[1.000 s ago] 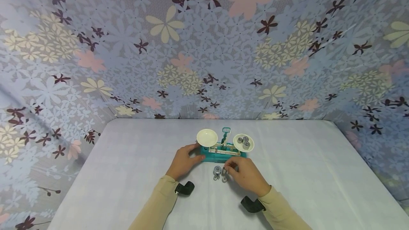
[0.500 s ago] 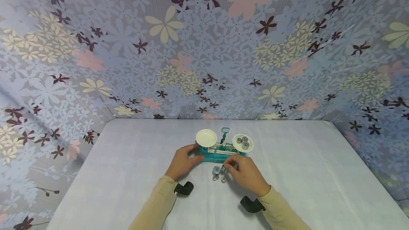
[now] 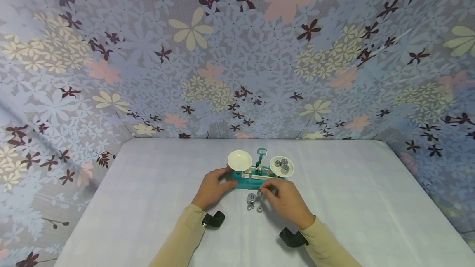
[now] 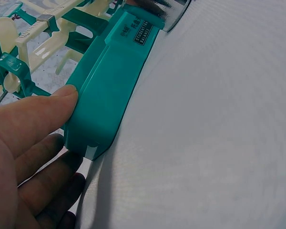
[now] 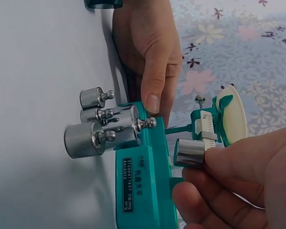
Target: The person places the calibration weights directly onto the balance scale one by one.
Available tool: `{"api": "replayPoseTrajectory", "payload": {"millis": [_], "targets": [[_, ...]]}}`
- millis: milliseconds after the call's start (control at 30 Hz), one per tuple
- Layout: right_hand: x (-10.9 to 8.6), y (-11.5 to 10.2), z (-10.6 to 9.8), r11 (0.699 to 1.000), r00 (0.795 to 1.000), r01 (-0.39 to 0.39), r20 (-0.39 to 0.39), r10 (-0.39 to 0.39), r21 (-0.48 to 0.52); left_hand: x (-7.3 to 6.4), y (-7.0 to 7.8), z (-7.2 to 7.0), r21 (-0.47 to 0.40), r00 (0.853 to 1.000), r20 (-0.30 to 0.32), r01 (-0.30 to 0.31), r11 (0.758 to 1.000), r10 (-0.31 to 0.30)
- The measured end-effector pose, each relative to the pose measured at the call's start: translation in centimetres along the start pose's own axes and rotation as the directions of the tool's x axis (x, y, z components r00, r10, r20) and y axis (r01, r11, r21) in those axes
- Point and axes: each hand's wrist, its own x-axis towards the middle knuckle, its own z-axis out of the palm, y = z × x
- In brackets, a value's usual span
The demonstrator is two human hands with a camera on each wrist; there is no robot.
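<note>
A teal tray balance (image 3: pixel 245 182) stands mid-table with two cream pans. My left hand (image 3: pixel 212 186) holds the left end of its base, thumb on the near edge and fingers at the end. Between thumb and fingers my right hand (image 3: pixel 285 201) pinches a small shiny cylindrical weight (image 5: pixel 189 152), tilted and raised in front of the base. Several knobbed metal weights (image 5: pixel 84 140) stand upright on the table before the balance. The right pan (image 3: pixel 273 164) carries several more weights (image 3: pixel 284 162), while the left pan (image 3: pixel 239 160) is bare.
A pale cloth covers the table (image 3: pixel 159 168). Behind it rises a floral-patterned fabric wall (image 3: pixel 237 69), with more of it at both sides. Dark wrist-worn devices (image 3: pixel 293 237) sit on both forearms.
The weight in my right hand has gone up slightly, away from the other weights and towards the balance. My left hand stays at the base.
</note>
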Motion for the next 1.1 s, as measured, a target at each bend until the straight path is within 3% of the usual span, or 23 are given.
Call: {"api": "replayPoseTrajectory", "payload": {"millis": [433, 1100], "targets": [[-0.2, -0.1, -0.4, 0.999, 0.996, 0.046, -0.079, -0.043, 0.028, 0.0, -0.2, 0.1, 0.002, 1.0, -0.002, -0.003, 1.0, 0.003], [-0.1, -0.8, -1.2, 0.994, 0.98, 0.11, -0.167, -0.111, -0.016, 0.0, 0.0, 0.0, 0.005, 1.0, -0.001, -0.001, 1.0, 0.001]]}}
